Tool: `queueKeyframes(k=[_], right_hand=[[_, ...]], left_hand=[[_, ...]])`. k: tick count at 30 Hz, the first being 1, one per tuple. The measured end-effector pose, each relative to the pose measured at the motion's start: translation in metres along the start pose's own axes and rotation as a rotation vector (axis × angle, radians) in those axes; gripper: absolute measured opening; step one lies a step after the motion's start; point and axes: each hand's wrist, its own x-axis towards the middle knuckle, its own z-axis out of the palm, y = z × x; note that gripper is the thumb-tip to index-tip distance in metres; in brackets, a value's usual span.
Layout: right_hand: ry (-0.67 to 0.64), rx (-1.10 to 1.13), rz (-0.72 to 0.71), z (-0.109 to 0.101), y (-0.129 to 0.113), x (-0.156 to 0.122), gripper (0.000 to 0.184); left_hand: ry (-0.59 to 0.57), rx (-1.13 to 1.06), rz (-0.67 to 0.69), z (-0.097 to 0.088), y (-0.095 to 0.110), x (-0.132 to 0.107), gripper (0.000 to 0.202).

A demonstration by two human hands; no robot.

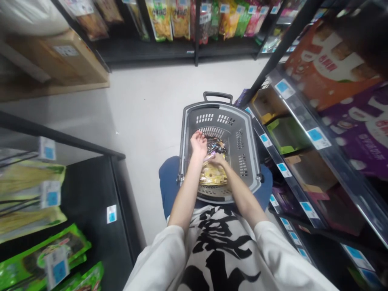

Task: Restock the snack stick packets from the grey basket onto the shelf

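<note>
A grey plastic shopping basket (247, 133) rests on my lap, its black handle at the far end. Inside lie a yellow snack packet (213, 176) and some dark wrapped packets (214, 143). My left hand (198, 144) hovers inside the basket with the palm turned up and the fingers loosely curled, nothing in it that I can see. My right hand (216, 158) reaches in beside it, fingers closed on one of the dark wrapped packets just above the yellow packet.
Shelves of boxed snacks (330, 64) with blue price tags rise on my right. On my left a black shelf (91, 194) holds green packets (45, 254). A pale floor aisle (145, 105) runs ahead to more hanging packets (182, 18). Cardboard boxes (60, 56) stand at far left.
</note>
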Motion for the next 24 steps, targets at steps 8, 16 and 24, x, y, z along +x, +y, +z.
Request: queueKeyframes(k=[8,16,24], right_hand=[[0.440,0.377,-0.101,-0.058,-0.018,-0.001,0.046],[0.543,0.699,-0.274,-0.065,-0.030,-0.023,0.055],[0.299,0.694,-0.376,-0.072,-0.043,-0.027,0.039]], left_hand=[[-0.215,0.486,-0.037,0.009,-0.012,-0.013,0.033],[-0.481,0.830,-0.193,0.008,-0.026,-0.029,0.028],[-0.394,0.804,-0.075,0.008,-0.035,-0.023,0.029]])
